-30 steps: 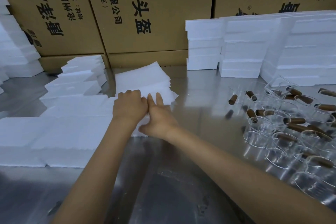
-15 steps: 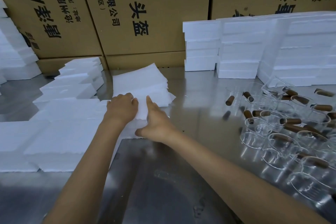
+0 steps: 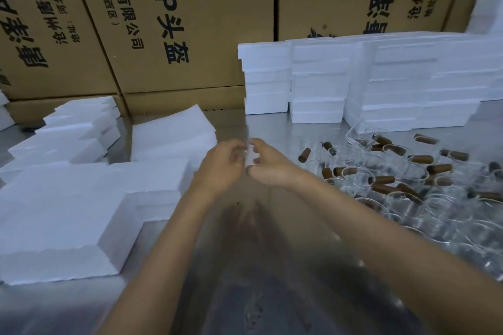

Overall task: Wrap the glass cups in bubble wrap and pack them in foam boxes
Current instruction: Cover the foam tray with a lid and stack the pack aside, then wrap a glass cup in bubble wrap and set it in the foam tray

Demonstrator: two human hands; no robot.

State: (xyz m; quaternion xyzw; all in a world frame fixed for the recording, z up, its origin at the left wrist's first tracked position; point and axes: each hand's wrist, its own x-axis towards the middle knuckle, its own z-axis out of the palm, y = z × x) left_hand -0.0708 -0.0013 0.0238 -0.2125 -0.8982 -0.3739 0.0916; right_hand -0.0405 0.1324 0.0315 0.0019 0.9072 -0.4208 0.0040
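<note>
Near the middle of the frame, both hands met above the shiny metal table (image 3: 272,266), the left hand (image 3: 220,166) and the right hand (image 3: 268,164) each with fingers curled and pinching a thin, translucent white sheet (image 3: 250,153) between them; the sheet was blurred, so whether it was bubble wrap or foam sheeting could not be told. Just behind and to the left of the hands lay a stack of white wrapping sheets (image 3: 171,136) flat on the table. At the right of the frame, a crowd of clear glass cups with brown handles (image 3: 394,179) lay scattered on the table, many on their sides and touching one another. White foam boxes (image 3: 381,84) stood stacked at the upper right, behind the cups, and more white foam pieces (image 3: 68,212) lay spread across the left of the frame. Brown cardboard cartons (image 3: 168,22) printed with black characters filled the top of the frame behind everything.
</note>
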